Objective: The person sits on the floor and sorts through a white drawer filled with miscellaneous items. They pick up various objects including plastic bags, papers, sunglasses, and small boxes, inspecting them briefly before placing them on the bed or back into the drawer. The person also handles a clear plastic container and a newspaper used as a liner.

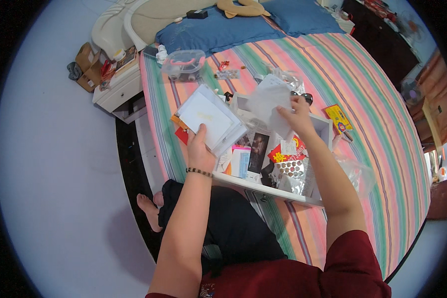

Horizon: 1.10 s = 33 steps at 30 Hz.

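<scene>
The left hand (199, 149) grips a stack of white envelopes (209, 119) above the left end of the white drawer (263, 186). The right hand (298, 115) pinches a thin white sheet (272, 102) over the drawer's far side. Held only by a corner, the stack could fan out and spill. Inside the drawer lie a red packet (283, 155) and a silver dotted pouch (292, 174); a yellow packet (338, 116) sits just right of it.

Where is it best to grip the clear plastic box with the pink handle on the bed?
Grip the clear box by its pink handle, coming from above. The handle lies across the lid, facing up, with nothing on it; the walls look wide and smooth for one hand.
</scene>
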Motion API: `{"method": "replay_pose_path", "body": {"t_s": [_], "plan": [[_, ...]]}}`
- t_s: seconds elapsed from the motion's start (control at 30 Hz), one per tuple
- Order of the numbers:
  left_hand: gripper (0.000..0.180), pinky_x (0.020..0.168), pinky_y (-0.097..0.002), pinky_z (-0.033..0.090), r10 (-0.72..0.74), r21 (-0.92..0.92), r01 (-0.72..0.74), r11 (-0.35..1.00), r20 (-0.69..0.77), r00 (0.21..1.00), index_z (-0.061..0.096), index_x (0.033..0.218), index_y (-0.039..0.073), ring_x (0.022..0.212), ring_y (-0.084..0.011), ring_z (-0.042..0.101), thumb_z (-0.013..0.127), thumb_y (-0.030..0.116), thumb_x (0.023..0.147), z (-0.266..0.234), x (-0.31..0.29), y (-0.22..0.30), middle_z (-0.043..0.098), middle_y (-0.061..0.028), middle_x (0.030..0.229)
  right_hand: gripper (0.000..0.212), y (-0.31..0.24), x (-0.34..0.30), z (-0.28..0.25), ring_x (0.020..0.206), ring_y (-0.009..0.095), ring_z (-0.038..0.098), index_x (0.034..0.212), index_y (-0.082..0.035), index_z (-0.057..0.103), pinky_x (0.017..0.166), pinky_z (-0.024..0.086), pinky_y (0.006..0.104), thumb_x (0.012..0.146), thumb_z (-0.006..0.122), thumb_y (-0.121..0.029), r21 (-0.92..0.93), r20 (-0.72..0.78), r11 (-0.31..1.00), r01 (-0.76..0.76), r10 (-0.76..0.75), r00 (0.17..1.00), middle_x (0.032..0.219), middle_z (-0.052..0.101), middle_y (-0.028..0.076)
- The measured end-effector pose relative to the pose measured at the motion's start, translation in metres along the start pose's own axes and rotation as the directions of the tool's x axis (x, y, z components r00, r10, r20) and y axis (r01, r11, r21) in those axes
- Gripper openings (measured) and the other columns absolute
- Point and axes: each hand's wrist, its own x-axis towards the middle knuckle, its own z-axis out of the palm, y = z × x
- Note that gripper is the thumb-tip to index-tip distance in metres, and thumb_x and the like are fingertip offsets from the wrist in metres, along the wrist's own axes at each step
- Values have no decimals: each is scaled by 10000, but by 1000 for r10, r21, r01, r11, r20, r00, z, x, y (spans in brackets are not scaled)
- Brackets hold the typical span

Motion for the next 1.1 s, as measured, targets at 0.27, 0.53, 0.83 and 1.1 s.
{"method": "replay_pose_path", "body": {"t_s": [0.27,0.53,0.83,1.1], "plan": [[375,909,-411,438,17,29,-16,999,-27,999,393,1278,77,1091,-240,501,463,79,909,-2,1,1,494,-76,1207,227,-41,-24,-52,653,155,606,925,5,630,642,489,279,709,578,-42,683,-7,708,-179,251,968,750,627,53],[400,930,-408,422,9,79,-8,997,-18,1000,375,1295,52,1111,-243,491,465,63,905,-4,6,-5,479,-81,1235,338,-12,-54,1,572,185,514,1148,-67,401,634,530,399,812,379,-94,690,309,456,-562,517,798,729,489,85],[432,928,-430,432,26,132,-20,991,-42,999,338,1319,50,1117,-282,498,467,61,907,6,-1,0,466,-111,1258,232,-54,-105,-16,743,240,626,992,-24,581,675,486,362,786,574,-131,136,501,812,-568,438,746,858,632,155],[456,963,-435,402,-12,143,9,990,15,1000,310,1352,65,1170,-281,453,444,58,916,10,-5,3,423,-108,1307,332,-41,-133,-31,953,305,596,1114,-111,591,810,447,402,825,524,-259,-221,898,975,-14,209,387,1008,631,169]]}}
